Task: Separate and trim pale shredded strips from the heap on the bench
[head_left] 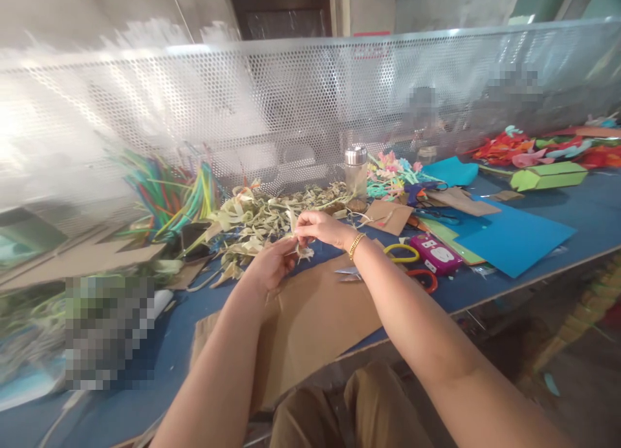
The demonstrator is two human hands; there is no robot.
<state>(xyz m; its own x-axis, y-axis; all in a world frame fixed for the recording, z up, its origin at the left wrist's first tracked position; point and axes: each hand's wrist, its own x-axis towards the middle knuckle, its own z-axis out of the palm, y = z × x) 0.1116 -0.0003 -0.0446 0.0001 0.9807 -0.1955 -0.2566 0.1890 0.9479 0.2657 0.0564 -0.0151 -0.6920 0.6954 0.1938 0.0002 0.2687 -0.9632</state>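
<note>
The perforated metal screen (301, 92) stands beyond both hands, along the far side of the blue tabletop (174, 335). A brown cardboard sheet (315, 312) lies flat below the hands, reaching past the tabletop's near edge. The blue sheet (514, 234) is well to the right of the right hand (323, 229). Just beyond the left hand (275, 265) spreads a heap of pale, dry-looking strips (272, 215), and farther left stands the bundle of coloured stems (165, 189). The two hands meet above the far part of the cardboard. The right hand's thumb and fingertips are pinched together on a small pale piece (305, 253); the left hand's fingers are curled in, thumb and fingertips closed at the same piece. Far right of the hands is a green folded paper shape (548, 176). A bottle (356, 173) with a metal lid stands upright beyond the right hand. To that hand's right are scissors (402, 253), partly hidden by the forearm, with yellow and red loops showing, and a purple box (436, 254).
</note>
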